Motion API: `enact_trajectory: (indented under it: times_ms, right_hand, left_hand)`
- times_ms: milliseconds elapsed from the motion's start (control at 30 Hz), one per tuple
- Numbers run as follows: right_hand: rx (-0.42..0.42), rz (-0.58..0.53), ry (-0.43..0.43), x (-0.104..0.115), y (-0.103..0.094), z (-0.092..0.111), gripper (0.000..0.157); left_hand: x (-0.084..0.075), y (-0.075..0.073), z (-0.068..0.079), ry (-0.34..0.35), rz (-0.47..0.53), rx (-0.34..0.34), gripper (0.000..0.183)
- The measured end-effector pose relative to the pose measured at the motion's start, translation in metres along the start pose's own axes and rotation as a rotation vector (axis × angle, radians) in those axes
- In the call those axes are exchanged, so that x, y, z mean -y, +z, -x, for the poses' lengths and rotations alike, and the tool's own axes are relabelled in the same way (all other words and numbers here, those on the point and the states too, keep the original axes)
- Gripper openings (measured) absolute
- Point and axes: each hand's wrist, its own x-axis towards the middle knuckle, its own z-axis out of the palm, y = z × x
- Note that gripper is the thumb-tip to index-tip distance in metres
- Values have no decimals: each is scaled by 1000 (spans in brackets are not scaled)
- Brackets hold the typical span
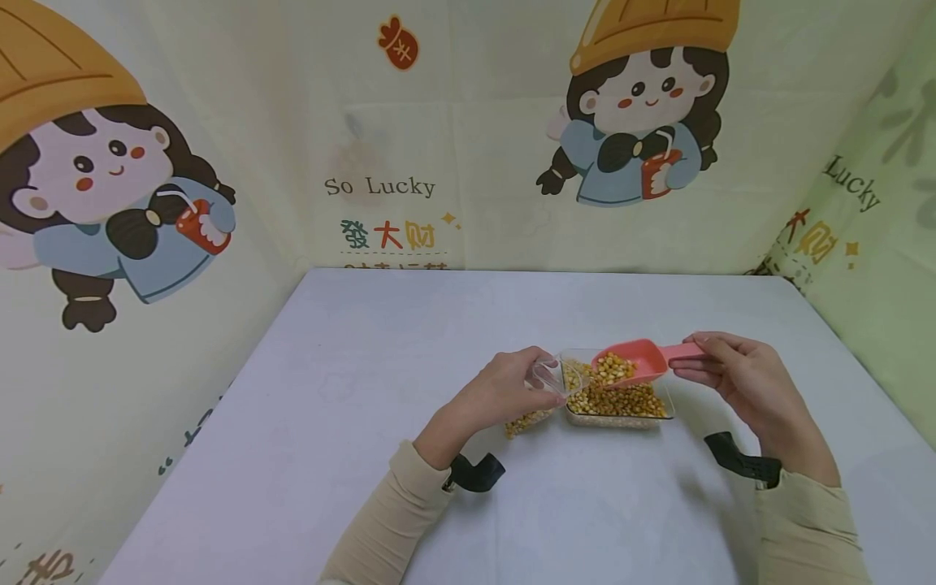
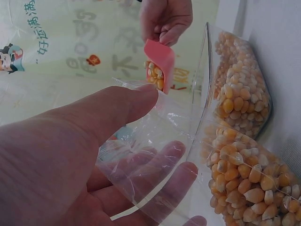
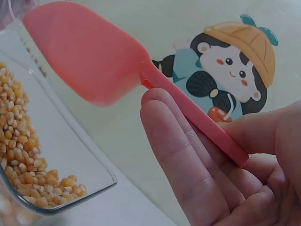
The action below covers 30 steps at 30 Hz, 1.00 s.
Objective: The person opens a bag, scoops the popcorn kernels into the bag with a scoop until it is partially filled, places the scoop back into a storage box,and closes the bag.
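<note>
My right hand (image 1: 753, 386) pinches the handle of a pink scoop (image 1: 647, 357) between thumb and fingers. Yellow corn kernels (image 2: 155, 75) lie in the scoop's bowl, which hangs over a clear rectangular glass container (image 3: 101, 188) partly filled with corn. With thumb and spread fingers, my left hand (image 1: 504, 382) holds the mouth of a clear plastic bag (image 2: 146, 136) apart, at the container's left side. More kernels fill the lower part of the bag (image 2: 249, 183), beside the container. In the head view the scoop's tip overlaps the bag's mouth.
A white table (image 1: 351, 357) lies under everything. Printed cloth (image 1: 497, 162) with cartoon figures hangs behind it and along both sides. Black wrist mounts (image 1: 475, 473) sit over the beige sleeves (image 1: 398, 504).
</note>
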Motion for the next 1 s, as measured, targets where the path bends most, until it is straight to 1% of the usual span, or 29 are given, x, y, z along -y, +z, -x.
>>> enact_trajectory:
  times_ms: [133, 400, 767, 1000]
  right_hand:
    - [-7, 11, -1, 3, 1, 1, 22]
    - [-23, -2, -12, 6, 5, 2, 22]
    - [-12, -30, -43, 10, 8, 3, 20]
    - [-16, -25, -48, 12, 12, 4, 21]
  left_hand:
    - [0, 0, 0, 4, 2, 0, 50]
    - [0, 0, 1, 10, 11, 3, 50]
    - [-1, 0, 0, 2, 10, 1, 52]
    - [-1, 0, 0, 9, 7, 1, 50]
